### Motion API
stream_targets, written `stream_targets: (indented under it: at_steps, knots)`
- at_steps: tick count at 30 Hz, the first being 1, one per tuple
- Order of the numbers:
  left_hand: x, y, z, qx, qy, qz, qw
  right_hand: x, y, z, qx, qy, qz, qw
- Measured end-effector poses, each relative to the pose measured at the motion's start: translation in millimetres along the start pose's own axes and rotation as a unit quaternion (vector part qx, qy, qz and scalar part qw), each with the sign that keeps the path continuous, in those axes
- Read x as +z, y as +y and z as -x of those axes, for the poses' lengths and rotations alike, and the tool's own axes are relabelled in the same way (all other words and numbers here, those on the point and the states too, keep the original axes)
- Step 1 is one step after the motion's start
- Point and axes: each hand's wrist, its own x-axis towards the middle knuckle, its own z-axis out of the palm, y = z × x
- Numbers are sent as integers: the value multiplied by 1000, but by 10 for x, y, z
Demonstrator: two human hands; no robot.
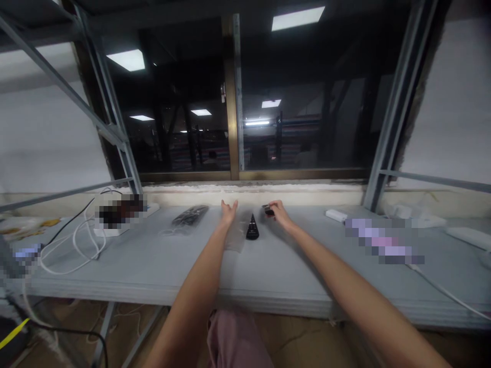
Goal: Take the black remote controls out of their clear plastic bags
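My left hand (229,210) reaches over the table with two fingers apart, and I see nothing held in it. Close below that hand lies a clear plastic bag (235,241), blurred. A black tapered piece with white markings (252,231) rests on the table between my hands, its narrow end pointing away from me. My right hand (280,214) is closed around a small dark object (267,209) whose kind I cannot make out. To the left lies a plastic bag with dark contents (190,216).
The grey table (153,266) runs under a dark window. At left, white cables (76,255) loop beside a blurred-out item on a white power strip (111,230). A white plug (336,216) and another blurred-out item lie at right. Metal posts (395,107) rise on both sides.
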Motion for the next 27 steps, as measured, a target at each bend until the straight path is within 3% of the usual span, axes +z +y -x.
stream_targets:
  at_steps: [2,3,5,7,10,15,20,23,25,27]
  knots:
    - [-29,9,33,68,52,-123,989,1,42,-3,-4,-9,13,1000]
    - [-42,14,58,94,52,-170,979,-1,62,-5,-9,-14,25,1000]
    - [-51,19,121,98,-20,-201,974,-10,98,-8,-26,-35,70,997]
    - [-36,13,185,53,-109,-185,975,-25,119,0,-38,-64,125,989]
    - [-2,-8,243,8,-166,-184,969,-54,103,46,-25,-101,170,980]
    - [-33,-39,226,61,-143,-285,946,-105,-62,175,-39,-198,346,916]
    - [-120,-45,226,131,-84,-365,918,-127,-244,273,-61,-183,464,864]
    - [-130,-3,257,181,-35,-400,898,-129,-305,299,-72,-185,480,854]
    - [-110,33,260,176,-19,-390,903,-129,-317,307,-68,-182,483,854]
    - [-83,55,237,125,-25,-342,931,-128,-305,311,-57,-182,491,850]
